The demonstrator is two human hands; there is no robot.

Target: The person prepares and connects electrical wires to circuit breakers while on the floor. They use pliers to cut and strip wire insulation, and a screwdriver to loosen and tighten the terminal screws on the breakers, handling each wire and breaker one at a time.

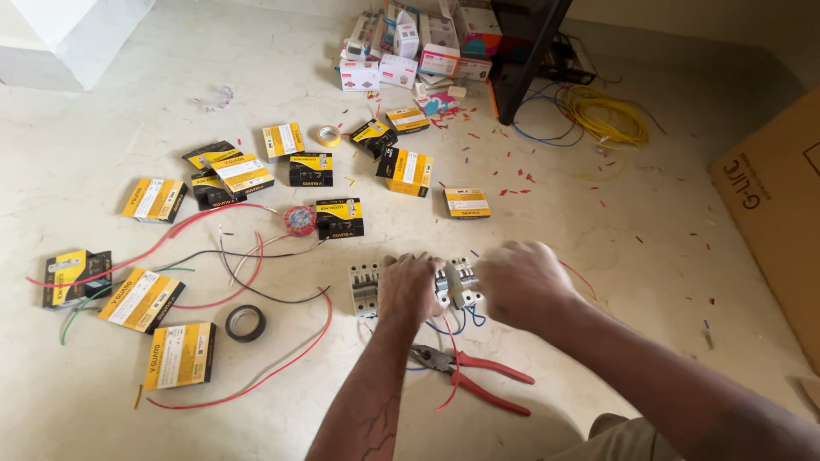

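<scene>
- While both hands work, the row of grey circuit breakers (416, 286) lies on the floor (598, 222).
- Left hand (408, 288) covers it, fingers curled on top.
- Right hand (521, 282) fingers pinch its end.
- Red pliers (474, 376) lie just below.
- Black tape roll (245, 323) sits left.

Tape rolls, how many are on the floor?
2. A black tape roll lies on the floor left of the left hand. A pale tape roll lies farther off, beside a yellow box. More may hide in the box pile.
</scene>
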